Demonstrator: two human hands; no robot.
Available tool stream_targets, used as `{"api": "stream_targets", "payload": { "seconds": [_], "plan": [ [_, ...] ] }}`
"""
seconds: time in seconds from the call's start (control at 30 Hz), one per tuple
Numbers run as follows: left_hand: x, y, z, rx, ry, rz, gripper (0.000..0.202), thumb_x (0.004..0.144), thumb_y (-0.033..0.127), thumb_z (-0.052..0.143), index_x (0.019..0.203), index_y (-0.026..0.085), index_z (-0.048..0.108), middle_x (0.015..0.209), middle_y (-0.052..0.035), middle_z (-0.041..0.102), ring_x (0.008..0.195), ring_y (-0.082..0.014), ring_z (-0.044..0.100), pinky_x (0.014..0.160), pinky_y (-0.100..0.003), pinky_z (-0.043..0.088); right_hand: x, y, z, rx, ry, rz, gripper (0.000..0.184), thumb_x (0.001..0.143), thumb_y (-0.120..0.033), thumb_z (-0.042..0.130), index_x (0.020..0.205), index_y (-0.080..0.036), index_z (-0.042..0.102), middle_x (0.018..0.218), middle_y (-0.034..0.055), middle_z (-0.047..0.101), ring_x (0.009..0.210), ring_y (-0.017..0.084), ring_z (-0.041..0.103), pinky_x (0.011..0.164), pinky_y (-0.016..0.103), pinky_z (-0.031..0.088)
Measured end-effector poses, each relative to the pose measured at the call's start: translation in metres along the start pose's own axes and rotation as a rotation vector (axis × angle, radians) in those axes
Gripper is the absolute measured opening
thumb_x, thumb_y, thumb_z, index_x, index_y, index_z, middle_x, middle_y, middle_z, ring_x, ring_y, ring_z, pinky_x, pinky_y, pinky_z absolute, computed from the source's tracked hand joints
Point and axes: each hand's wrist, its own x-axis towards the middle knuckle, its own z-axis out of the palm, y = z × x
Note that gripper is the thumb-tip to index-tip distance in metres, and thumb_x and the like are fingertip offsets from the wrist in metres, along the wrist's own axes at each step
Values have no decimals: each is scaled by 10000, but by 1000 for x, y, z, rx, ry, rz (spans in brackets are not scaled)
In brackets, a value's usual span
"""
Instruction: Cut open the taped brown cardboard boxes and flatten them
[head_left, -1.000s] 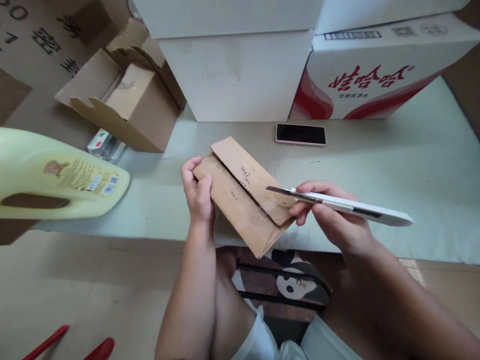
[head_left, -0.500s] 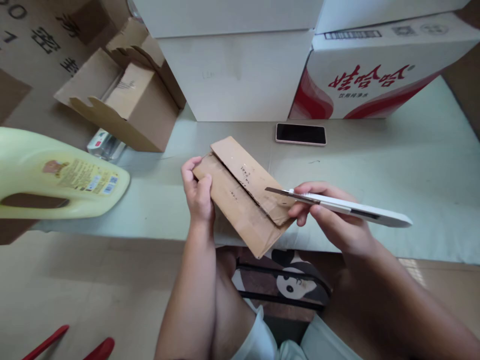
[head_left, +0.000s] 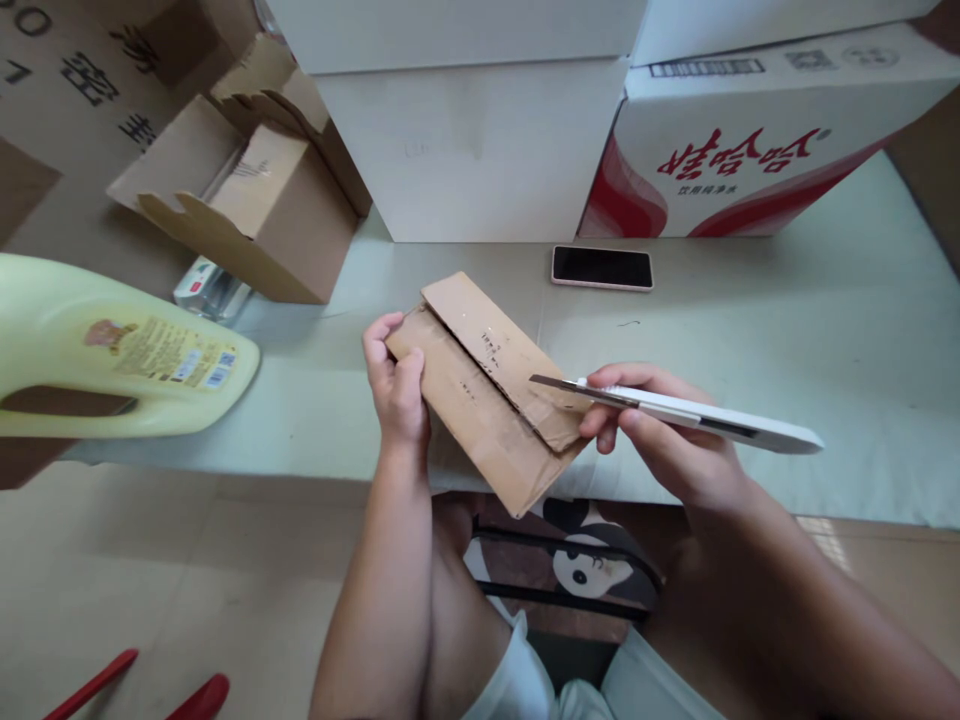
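Observation:
My left hand point(head_left: 399, 385) grips the left end of a small brown cardboard box point(head_left: 472, 400), thumb on its upper face and fingers round the edge. The box is tilted, and a dark gap runs along the edge of its flap. Between the thumb and fingers of my right hand point(head_left: 667, 425) is a white utility knife point(head_left: 720, 415). Its blade is extended, points left and lies over the right part of the box. Whether the blade touches the cardboard I cannot tell. Some right fingertips are at the box's right corner.
A phone point(head_left: 602, 268) lies beyond the box, before white cartons point(head_left: 487, 150) and a red-and-white carton point(head_left: 720, 160). At left are an open cardboard box point(head_left: 300, 220), a clear package point(head_left: 206, 287) and a yellow jug point(head_left: 172, 350). A panda-patterned item point(head_left: 592, 565) sits below the table edge.

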Motion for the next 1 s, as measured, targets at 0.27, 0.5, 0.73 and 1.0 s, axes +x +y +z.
{"api": "stream_targets", "payload": {
  "seconds": [0.27,0.5,0.73,1.0],
  "plan": [
    [0,1,1,-30,14,-16,542,773,573,725,1177,257,551,1063,-61,596,873,-202,577,783,-354,506,-1,0,0,8,-7,-11,249,947,-427,684,1100,-232,689,786,36,752,630,144,662,569,271,583],
    [0,0,1,0,9,9,499,804,554,703,1180,262,556,1115,-72,605,920,-216,595,823,-378,514,0,0,2,-22,1,-3,298,929,-488,684,1071,-226,690,730,33,721,601,155,642,534,287,563],
    [-1,-4,-3,38,-27,26,503,840,558,666,1224,263,529,1192,-80,600,1023,-249,614,912,-414,523,-1,1,2,-31,5,-2,299,928,-489,684,1070,-226,694,716,30,705,608,153,636,524,278,552],
    [-1,-2,-1,9,-6,5,505,815,541,683,1206,257,539,1138,-77,599,946,-225,613,848,-381,531,-1,1,2,-30,-11,-14,243,950,-427,677,1088,-228,697,738,20,718,619,135,638,543,251,554]
  ]
}}
